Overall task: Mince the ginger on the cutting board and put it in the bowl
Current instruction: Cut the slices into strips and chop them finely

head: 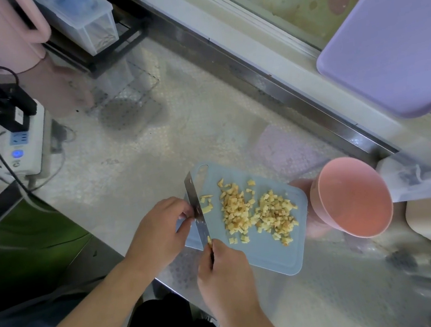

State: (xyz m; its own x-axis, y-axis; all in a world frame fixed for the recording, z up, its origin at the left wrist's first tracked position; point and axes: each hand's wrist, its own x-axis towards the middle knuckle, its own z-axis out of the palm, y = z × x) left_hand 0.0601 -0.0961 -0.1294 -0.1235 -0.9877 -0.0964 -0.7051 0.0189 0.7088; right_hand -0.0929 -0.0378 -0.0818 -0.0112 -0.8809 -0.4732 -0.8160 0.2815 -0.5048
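The ginger (257, 209) lies diced in loose heaps across my blue cutting board (275, 253); I judge the bits light, firm and a little sticky, better scraped along with the knife (197, 211) than picked up. My right hand (225, 272) grips the knife handle, my left hand (160, 228) pinches the blade's flat left of the heaps, and the pink bowl (352, 198) sits empty just right of the board.

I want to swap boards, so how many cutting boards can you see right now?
2: the blue cutting board under the diced ginger by the hands, and a purple cutting board propped at upper right. Others may lie outside the frame.
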